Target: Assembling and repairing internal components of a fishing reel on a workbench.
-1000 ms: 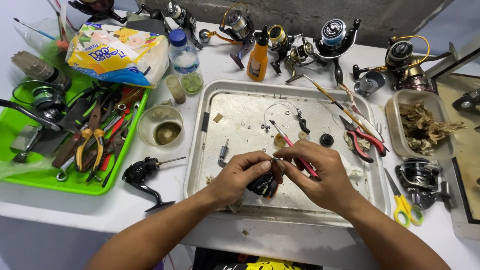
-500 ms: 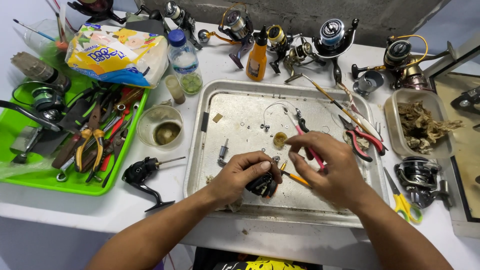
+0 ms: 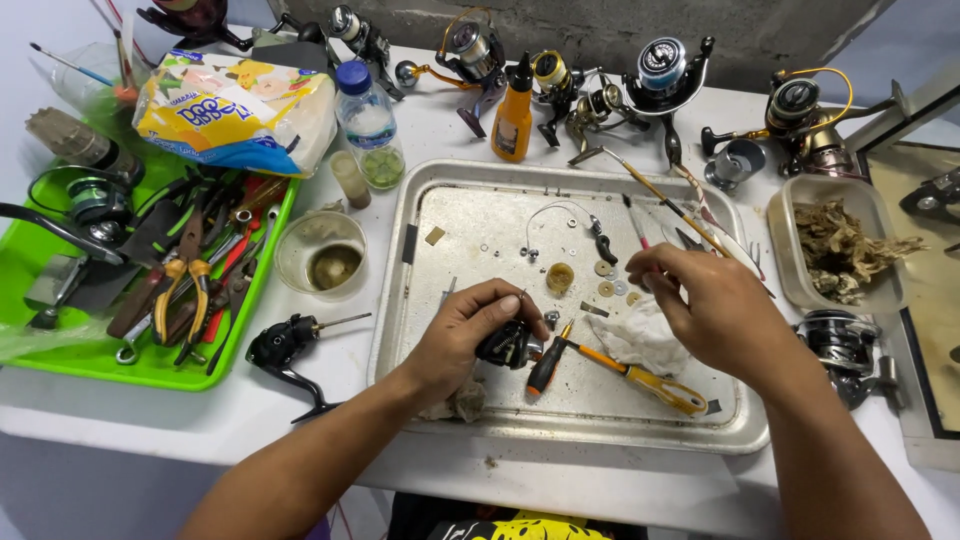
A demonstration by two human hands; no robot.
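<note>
Looking down from my head camera, I am gripping a small black reel body (image 3: 503, 343) in my left hand (image 3: 462, 335), fingers curled closed around it, low over the metal tray (image 3: 470, 215), near its front-left part. My right hand (image 3: 705, 305) is hovering over the tray's right half, fingers loosely bent and pinched together above the small washers (image 3: 606, 280); whether it is holding one I cannot tell. A yellow-handled screwdriver (image 3: 640, 378) is lying between my hands, just beside a crumpled white cloth (image 3: 640, 340). The tray's far-left area is lying mostly bare. Left of the rim, a plastic cup (image 3: 322, 254) and a black reel handle (image 3: 285, 345) are crowding the gap before the green tool tray (image 3: 60, 350). A clear container (image 3: 835, 250) is sitting close by the tray's right edge.
</note>
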